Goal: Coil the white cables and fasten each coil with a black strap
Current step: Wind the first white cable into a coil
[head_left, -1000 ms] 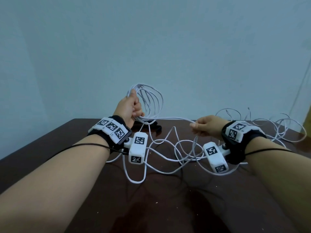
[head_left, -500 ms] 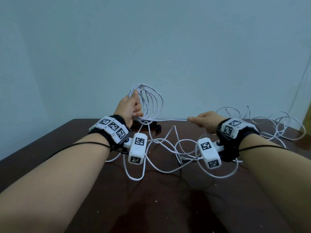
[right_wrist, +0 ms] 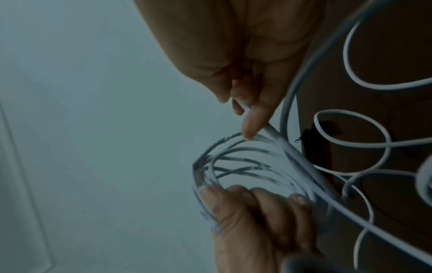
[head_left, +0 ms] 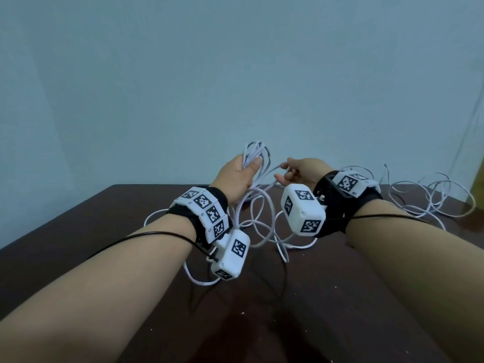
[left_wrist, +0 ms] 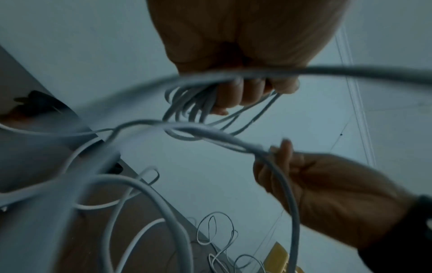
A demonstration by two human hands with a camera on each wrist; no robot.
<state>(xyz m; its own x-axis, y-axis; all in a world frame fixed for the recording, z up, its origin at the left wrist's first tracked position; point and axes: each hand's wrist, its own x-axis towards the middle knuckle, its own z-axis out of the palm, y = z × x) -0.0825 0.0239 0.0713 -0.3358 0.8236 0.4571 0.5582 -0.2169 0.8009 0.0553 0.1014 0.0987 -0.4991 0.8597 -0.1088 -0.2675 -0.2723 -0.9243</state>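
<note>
My left hand (head_left: 250,167) is raised above the dark table and grips a coil of white cable (head_left: 258,153), several loops bunched in the fist (left_wrist: 243,96). Just to its right, my right hand (head_left: 286,170) pinches the free strand of the same cable (head_left: 272,170) between thumb and fingers (right_wrist: 251,118), close to the coil (right_wrist: 245,166). The rest of this cable lies in loose loops (head_left: 262,221) on the table under both wrists. A black strap (right_wrist: 311,142) lies on the table behind the loops; in the head view the hands hide it.
A second tangle of white cable (head_left: 432,197) is spread over the table's far right. The dark brown table (head_left: 104,231) ends at a pale blue wall. A yellow object (head_left: 478,179) shows at the right edge. Black sensor leads run along both forearms.
My right hand has swung left and upward with the strand, from well apart to right beside my left hand. The left hand has turned, so the coil now looks narrower.
</note>
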